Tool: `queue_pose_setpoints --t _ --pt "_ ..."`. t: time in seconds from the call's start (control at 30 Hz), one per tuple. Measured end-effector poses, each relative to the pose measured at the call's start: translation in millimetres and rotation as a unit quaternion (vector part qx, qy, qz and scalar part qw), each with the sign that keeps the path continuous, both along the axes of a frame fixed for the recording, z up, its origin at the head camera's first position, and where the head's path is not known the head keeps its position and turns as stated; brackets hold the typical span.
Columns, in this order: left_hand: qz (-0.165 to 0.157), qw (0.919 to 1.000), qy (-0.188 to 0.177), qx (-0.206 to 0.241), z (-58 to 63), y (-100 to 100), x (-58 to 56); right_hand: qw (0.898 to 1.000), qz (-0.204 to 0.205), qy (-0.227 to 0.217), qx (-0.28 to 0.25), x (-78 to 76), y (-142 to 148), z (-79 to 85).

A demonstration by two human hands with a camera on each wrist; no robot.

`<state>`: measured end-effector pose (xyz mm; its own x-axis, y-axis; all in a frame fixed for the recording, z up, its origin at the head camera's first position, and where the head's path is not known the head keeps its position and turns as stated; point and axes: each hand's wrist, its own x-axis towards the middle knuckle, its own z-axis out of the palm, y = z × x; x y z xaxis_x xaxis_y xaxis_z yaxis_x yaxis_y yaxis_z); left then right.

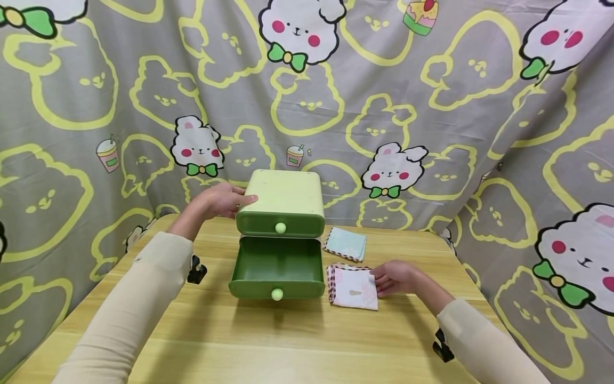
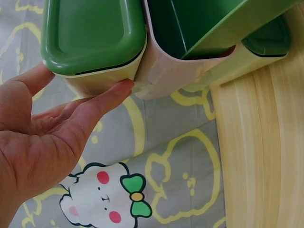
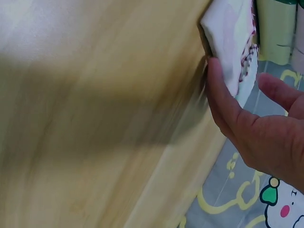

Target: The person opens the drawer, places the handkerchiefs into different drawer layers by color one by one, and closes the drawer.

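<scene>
To take the white folded cloth well — it lies on the tabletop, just right of the drawer box — the right grip should bring fingers below its edge, then thumb above, so the layers stay together. Now its fingers touch this edge, but the thumb stands apart, pinching nothing. The left grip, loosely spread, touches the box's upper corner; light steady pressure should be enough. I count 2 folded cloths, including the pale blue cloth, and 1 box of 3 tiers, with 1 drawer pulled out.
</scene>
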<state>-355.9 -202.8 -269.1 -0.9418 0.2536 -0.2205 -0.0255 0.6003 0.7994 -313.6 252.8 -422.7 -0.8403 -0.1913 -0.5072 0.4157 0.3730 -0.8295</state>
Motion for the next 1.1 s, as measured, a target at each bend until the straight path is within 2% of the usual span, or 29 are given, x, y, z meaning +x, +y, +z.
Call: queue_pose_setpoints --t 0.23,0.63,0.93,1.1 --pt "0.004 1.0000 0.004 -0.003 0.6 1 0.5 1.000 -0.001 -0.007 -0.014 2.1 -9 -6.0" --pt "0.003 1.0000 0.002 0.004 -0.4 1 1.6 0.998 -0.012 -0.010 -0.053 -5.2 -36 -13.5" --pt "0.008 0.9999 -0.003 0.011 0.1 2 2.3 0.999 -0.043 0.000 -0.033 -9.0 -48 -16.0" --pt "0.009 0.9999 -0.003 0.009 0.7 2 2.4 0.998 -0.043 0.001 -0.037 -9.2 -51 -13.9"
